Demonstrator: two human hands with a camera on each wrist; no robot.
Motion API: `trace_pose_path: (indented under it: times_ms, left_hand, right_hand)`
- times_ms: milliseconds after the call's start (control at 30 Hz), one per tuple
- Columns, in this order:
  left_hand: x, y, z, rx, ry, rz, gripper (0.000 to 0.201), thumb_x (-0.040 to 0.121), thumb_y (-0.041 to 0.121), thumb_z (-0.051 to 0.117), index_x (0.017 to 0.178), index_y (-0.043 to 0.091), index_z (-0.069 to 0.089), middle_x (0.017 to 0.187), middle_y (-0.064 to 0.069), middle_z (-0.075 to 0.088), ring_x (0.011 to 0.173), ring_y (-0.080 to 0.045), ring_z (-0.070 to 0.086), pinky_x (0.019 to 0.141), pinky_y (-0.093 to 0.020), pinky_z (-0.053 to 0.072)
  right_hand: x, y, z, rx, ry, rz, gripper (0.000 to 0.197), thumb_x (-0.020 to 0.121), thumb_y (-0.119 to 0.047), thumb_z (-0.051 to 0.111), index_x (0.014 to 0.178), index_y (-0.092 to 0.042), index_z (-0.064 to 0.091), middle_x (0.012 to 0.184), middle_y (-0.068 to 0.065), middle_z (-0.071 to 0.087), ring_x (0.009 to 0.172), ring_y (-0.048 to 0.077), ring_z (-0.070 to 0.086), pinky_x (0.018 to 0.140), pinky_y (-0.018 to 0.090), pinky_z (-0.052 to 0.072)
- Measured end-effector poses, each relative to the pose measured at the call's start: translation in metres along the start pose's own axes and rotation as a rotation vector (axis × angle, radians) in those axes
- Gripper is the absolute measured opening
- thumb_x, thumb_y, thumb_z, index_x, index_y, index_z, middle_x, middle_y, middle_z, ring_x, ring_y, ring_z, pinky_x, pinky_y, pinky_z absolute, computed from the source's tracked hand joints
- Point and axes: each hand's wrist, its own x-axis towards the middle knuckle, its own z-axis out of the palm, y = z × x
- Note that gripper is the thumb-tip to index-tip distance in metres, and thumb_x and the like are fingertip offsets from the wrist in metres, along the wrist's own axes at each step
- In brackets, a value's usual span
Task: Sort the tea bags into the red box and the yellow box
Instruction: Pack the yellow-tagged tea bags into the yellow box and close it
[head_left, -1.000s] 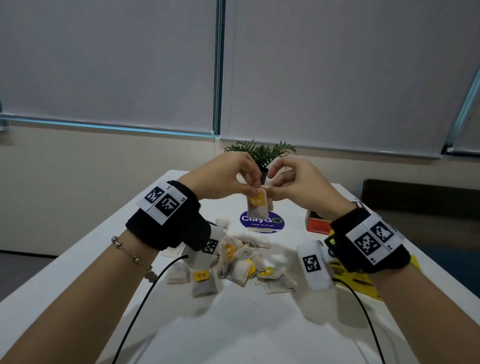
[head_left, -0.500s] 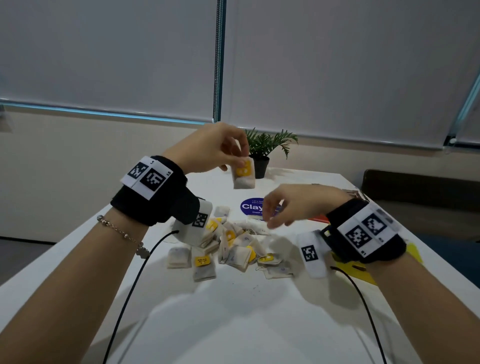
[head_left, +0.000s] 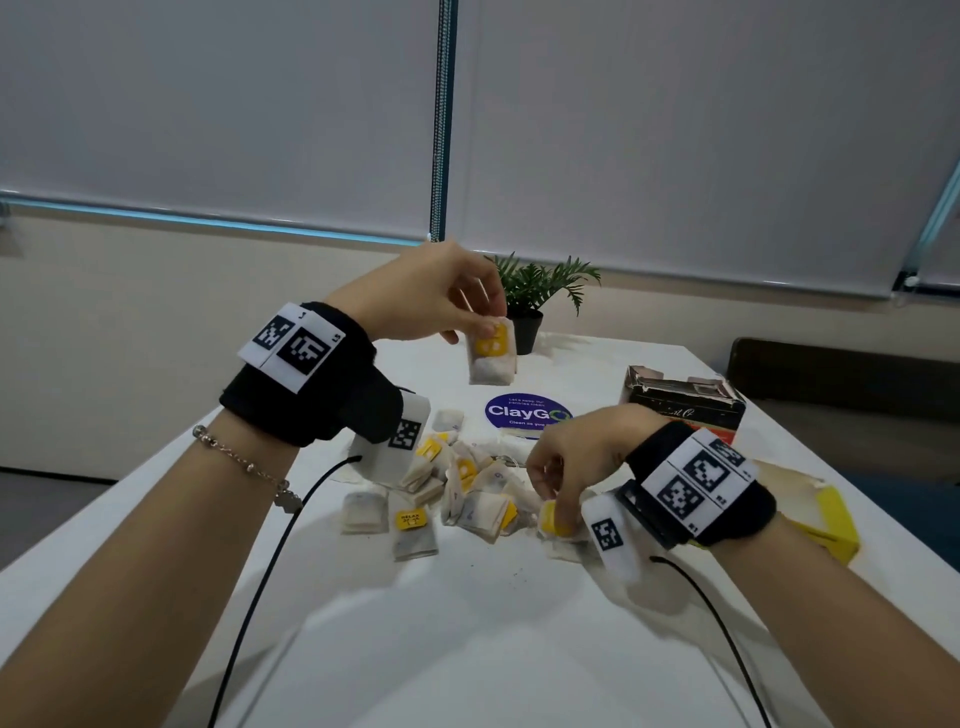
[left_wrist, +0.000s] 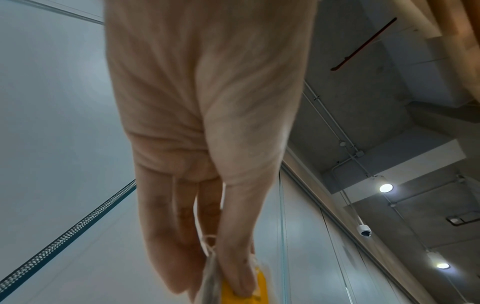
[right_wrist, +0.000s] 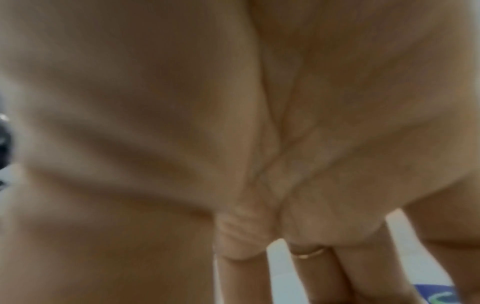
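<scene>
The thumb and fingers of the left hand (head_left: 415, 299) pinch the top of one tea bag (head_left: 491, 353) with a yellow tag, and it hangs in the air above the white table (head_left: 467, 649). The left wrist view shows that pinch up close, thumb (left_wrist: 233, 236) flat on the yellow tag. The right hand (head_left: 576, 457) is low, fingers bent down into the pile of tea bags (head_left: 457, 493), touching one with a yellow tag (head_left: 553, 519); I cannot tell if it pinches it. The right wrist view is a blurry palm. Only the head view shows the red box (head_left: 685, 402) and, nearer, the yellow box (head_left: 831, 525), both to the right.
</scene>
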Motion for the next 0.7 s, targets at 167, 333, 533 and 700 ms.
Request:
trace_pose_path:
  times_ms: [167, 333, 533, 700]
  left_hand:
    - [-0.001, 0.002, -0.001, 0.046, -0.095, -0.01, 0.01, 0.087, 0.016, 0.069, 0.088, 0.026, 0.067, 0.087, 0.007, 0.068, 0.079, -0.009, 0.067, 0.064, -0.021, 0.055]
    - [-0.002, 0.004, -0.001, 0.045, -0.149, -0.013, 0.015, 0.087, 0.016, 0.069, 0.083, 0.029, 0.064, 0.09, 0.005, 0.067, 0.081, -0.011, 0.066, 0.066, -0.023, 0.055]
    - [-0.004, 0.008, -0.001, 0.024, -0.161, -0.003, 0.007, 0.086, 0.019, 0.07, 0.085, 0.025, 0.066, 0.09, 0.006, 0.068, 0.08, -0.013, 0.067, 0.066, -0.025, 0.056]
    - [-0.005, 0.011, -0.001, 0.02, -0.199, -0.001, 0.008, 0.086, 0.017, 0.071, 0.085, 0.024, 0.067, 0.086, 0.009, 0.067, 0.078, -0.009, 0.066, 0.067, -0.023, 0.055]
  right_hand:
    - [-0.017, 0.016, -0.017, 0.148, 0.203, -0.06, 0.02, 0.074, -0.018, 0.079, 0.072, -0.023, 0.06, 0.063, -0.011, 0.058, 0.062, 0.011, 0.049, 0.059, 0.024, 0.04]
    - [-0.027, 0.033, -0.03, 0.401, 0.515, -0.214, 0.012, 0.084, -0.022, 0.074, 0.095, -0.023, 0.069, 0.087, -0.002, 0.071, 0.077, 0.02, 0.067, 0.071, 0.03, 0.056]
    - [-0.029, 0.036, -0.033, 0.709, 0.75, -0.281, 0.01, 0.084, -0.023, 0.075, 0.089, -0.014, 0.078, 0.089, 0.004, 0.076, 0.08, 0.009, 0.069, 0.069, 0.025, 0.057]
    - [-0.024, 0.032, -0.033, 0.872, 0.889, -0.333, 0.007, 0.082, -0.018, 0.076, 0.089, -0.015, 0.079, 0.087, 0.007, 0.077, 0.075, 0.008, 0.067, 0.065, 0.022, 0.052]
